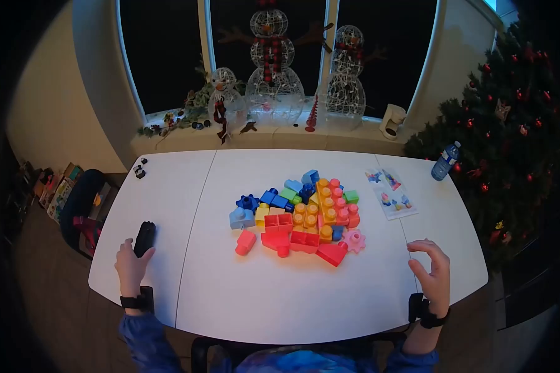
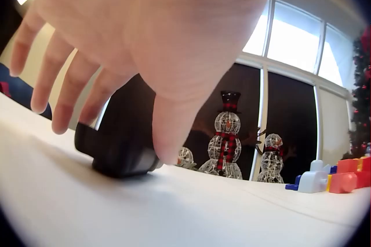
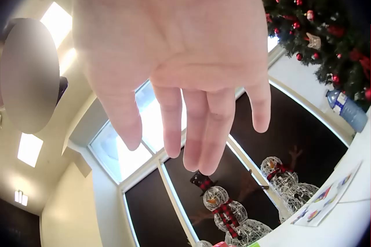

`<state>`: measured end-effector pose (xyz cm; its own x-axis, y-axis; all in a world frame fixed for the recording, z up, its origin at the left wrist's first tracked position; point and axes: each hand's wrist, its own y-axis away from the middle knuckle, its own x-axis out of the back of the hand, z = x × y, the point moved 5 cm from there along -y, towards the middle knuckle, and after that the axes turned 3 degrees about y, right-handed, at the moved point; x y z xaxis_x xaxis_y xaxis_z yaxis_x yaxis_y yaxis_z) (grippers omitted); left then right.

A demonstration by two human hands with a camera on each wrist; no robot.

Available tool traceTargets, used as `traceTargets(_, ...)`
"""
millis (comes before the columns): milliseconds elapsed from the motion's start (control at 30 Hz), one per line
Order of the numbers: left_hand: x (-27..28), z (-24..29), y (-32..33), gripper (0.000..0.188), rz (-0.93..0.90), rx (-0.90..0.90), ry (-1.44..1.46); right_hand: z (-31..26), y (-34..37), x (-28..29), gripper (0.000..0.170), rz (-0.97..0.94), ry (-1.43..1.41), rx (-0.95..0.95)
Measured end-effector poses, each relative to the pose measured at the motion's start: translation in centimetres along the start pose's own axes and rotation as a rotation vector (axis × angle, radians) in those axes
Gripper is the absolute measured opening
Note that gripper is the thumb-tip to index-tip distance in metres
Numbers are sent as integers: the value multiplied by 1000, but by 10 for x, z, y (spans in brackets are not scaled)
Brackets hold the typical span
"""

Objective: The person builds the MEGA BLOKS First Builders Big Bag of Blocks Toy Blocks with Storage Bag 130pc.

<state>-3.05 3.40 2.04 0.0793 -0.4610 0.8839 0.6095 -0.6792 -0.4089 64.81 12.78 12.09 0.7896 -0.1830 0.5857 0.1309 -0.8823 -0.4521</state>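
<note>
At the table's left side, the left hand (image 1: 130, 267) is beside a black object (image 1: 145, 239), its thumb and fingers around the near end. In the left wrist view the thumb and a finger of that hand (image 2: 145, 38) are at the black object (image 2: 124, 137); whether they grip it cannot be told. The right hand (image 1: 434, 276) hovers over the table's right side with loosely bent fingers and holds nothing; its palm (image 3: 179, 44) fills the top of the right wrist view. Between the hands lies a pile of building blocks (image 1: 305, 214), red, orange, blue, green, yellow and pink.
A printed sheet (image 1: 392, 194) lies right of the blocks, with a water bottle (image 1: 445, 161) at the back right corner. Small black-and-white objects (image 1: 140, 168) sit at the back left. Wire snowmen (image 1: 274, 68) stand on the sill, a decorated tree (image 1: 510, 124) at the right.
</note>
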Motion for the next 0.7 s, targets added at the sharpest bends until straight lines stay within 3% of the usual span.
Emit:
traceTargets(67,41,54,5,47,130,-217,252,-13,-2,-5,30,12,39,34)
traceTargets(133,75,114,26,39,169,-278,542,-24,-1,-11,30,46,80,91)
traceTargets(267,113,189,84,31,13,-319,794,-44,10,-28,30,81,74,145)
traceTargets(533,77,210,95,29,-61,-341,834,-37,32,-63,25,-8,55,112)
traceTargets(633,58,217,86,40,-206,-331,837,-33,37,-66,25,-15,69,94)
traceTargets(700,33,223,78,51,-226,-541,701,-35,38,-65,25,-14,76,102)
